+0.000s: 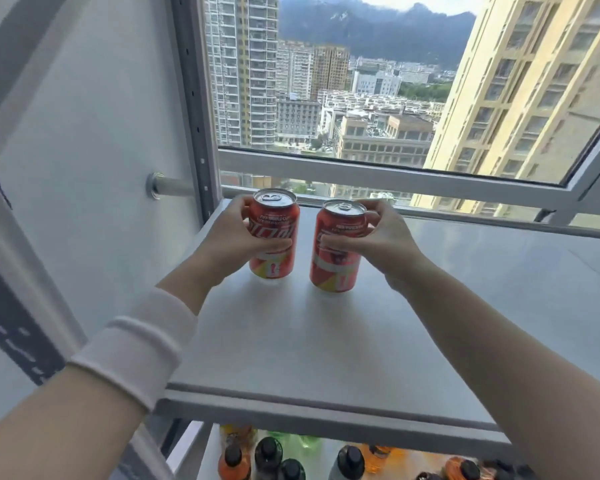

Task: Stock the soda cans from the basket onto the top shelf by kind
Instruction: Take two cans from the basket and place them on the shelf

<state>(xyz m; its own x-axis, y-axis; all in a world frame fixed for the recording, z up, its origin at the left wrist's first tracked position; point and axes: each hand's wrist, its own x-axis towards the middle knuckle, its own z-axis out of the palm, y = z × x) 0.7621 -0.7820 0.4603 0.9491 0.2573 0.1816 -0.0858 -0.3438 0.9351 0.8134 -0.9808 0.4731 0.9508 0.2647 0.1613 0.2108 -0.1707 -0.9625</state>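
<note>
Two red soda cans stand upright side by side at the back left of the grey top shelf [326, 341]. My left hand [229, 237] grips the left can [274, 216] round its middle, thumb across the front. My right hand [378, 237] grips the right can [336, 268] from its right side, fingers curled over its upper half. Both cans touch the shelf surface. A small gap separates them. The basket is out of view.
A window frame [395, 174] runs behind the shelf, with city buildings outside. A white wall and a grey shelf upright [194, 116] bound the left side. Below the shelf's front edge, several bottles [267, 455] stand on a lower shelf.
</note>
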